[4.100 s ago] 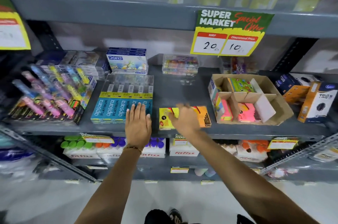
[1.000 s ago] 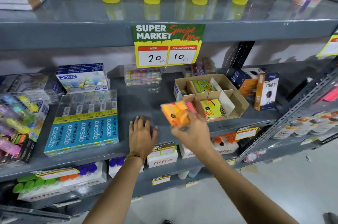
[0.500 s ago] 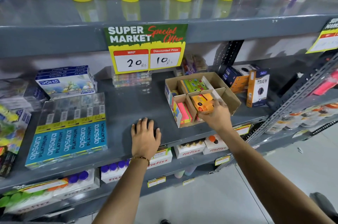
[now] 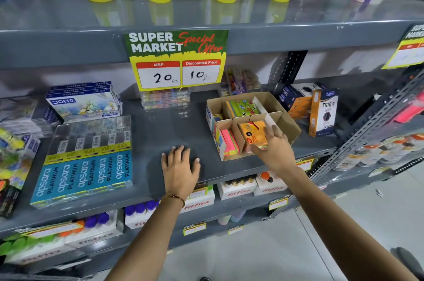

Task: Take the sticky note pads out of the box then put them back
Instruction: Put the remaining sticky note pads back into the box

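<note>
At the far left of the grey metal shelf (image 4: 165, 129) we saw a flat, glossy plastic-wrapped pack of pencil boxes (image 4: 85, 161), its blue fronts printed "apsara PLATINUM" several times over, and behind it a stack of thin cartons (image 4: 85, 101) marked "DOMS". Our left hand (image 4: 180, 169) lay flat, palm down on the bare shelf with fingers spread and holding nothing. Above it hung a paper price sign (image 4: 176, 59) reading "SUPER MARKET Special Offer", with "MRP 20" and "Discounted Price 10" handwritten beneath. Further right stood the open brown cardboard box (image 4: 291, 124), split by card dividers into compartments: pink and green sticky note pads (image 4: 229, 141) stood on edge in the front left one, a green pad (image 4: 242, 108) lay in a rear one, and the orange wrapped sticky note pad (image 4: 252, 132) sat in the front middle compartment. Our right hand (image 4: 276, 151) reached over it, loosely opened, thumb at the pad's lower edge and fingertips at its right side; we could not tell whether it gripped the pad. Beside the box stood an upright carton (image 4: 323, 112) labelled "TRIO"
</note>
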`<state>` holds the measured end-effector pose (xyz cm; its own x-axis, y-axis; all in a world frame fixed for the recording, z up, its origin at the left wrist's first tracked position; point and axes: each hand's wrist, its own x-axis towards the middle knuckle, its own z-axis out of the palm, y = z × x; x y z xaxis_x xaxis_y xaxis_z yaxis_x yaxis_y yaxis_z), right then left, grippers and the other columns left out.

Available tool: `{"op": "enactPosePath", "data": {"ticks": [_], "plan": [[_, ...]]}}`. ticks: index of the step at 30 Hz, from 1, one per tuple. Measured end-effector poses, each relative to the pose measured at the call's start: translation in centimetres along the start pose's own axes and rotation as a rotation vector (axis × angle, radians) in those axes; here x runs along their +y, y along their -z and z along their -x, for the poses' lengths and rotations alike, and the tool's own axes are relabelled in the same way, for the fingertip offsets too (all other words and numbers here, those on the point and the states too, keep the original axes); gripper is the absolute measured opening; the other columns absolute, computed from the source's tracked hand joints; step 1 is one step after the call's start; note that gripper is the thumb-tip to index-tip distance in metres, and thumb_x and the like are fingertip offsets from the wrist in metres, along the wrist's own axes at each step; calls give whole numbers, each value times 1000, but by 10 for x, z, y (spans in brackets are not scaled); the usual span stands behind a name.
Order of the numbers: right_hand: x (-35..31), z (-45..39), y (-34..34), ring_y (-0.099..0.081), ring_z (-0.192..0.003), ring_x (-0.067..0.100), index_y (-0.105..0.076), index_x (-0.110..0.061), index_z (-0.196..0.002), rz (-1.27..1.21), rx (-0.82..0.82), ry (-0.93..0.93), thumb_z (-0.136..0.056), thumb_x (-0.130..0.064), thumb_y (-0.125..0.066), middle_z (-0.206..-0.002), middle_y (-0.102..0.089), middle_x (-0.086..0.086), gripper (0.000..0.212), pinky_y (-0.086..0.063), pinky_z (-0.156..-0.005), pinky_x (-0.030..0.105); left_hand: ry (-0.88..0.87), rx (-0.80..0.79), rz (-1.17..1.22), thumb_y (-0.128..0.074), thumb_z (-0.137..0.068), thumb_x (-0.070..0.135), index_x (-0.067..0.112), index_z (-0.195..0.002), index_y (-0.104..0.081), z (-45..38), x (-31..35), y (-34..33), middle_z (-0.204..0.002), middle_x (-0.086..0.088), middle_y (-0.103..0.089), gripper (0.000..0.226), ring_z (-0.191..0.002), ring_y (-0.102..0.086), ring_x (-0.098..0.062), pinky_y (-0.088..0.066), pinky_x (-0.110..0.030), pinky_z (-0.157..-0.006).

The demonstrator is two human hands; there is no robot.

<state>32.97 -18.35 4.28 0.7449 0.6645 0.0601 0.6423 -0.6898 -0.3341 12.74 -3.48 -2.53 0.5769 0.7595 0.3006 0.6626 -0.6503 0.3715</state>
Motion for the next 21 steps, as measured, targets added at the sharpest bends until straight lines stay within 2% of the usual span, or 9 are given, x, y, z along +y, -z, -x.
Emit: {"op": "enactPosePath", "data": {"ticks": [3, 6, 9, 12, 15, 21], "plan": [[15, 0, 13, -35, -133, 34, -37, -15, -143, 26, -9, 148, -86, -15, -63, -149, -39, 10, 62, -37, -107, 45, -103, 155, 133, -62, -84, 36, 13, -115, -60, -9, 36, 10, -121, -8, -62, 38, -120, -48, -31, -28, -54, -106], [23, -7, 17, -41, -128, 32, -43, -13, -138, 138, -97, 247, -84, 5, -56, -143, -46, 12, 59, -42, -103, 42, -349, 144, 190, -63, -79, 47, 22, -114, -60, -25, 93, 16, -119, 3, -64, 44, -120, -48, -25, -22, -47, -107], [24, -16, 14, -36, -136, 30, -44, -11, -135, 275, -145, 331, -83, 8, -54, -144, -42, 15, 57, -45, -102, 39, -517, -20, 61, -69, -71, 47, 21, -113, -61, -40, 131, 10, -118, 1, -65, 50, -123, -42, -29, -16, -50, -107], [24, -25, 10, -33, -138, 33, -46, -7, -131, 370, -103, 401, -84, 6, -53, -148, -35, 20, 50, -38, -108, 37, -510, -166, -125, -72, -72, 39, 19, -113, -59, -50, 141, 1, -119, -1, -63, 48, -125, -37, -31, -11, -58, -110], [23, -35, 12, -41, -131, 32, -43, -7, -131, 434, -98, 418, -83, 5, -56, -145, -39, 19, 51, -38, -109, 38, -476, -190, -225, -67, -76, 26, 18, -108, -60, -55, 145, -2, -117, -1, -64, 34, -123, -38, -31, -9, -59, -110], [22, -42, 9, -44, -129, 32, -41, -7, -133, 470, -99, 414, -87, 0, -56, -142, -43, 17, 49, -40, -107, 38, -448, -183, -252, -63, -78, 22, 18, -105, -60, -54, 150, -6, -115, -1, -64, 28, -121, -39, -30, -9, -57, -112]]}}
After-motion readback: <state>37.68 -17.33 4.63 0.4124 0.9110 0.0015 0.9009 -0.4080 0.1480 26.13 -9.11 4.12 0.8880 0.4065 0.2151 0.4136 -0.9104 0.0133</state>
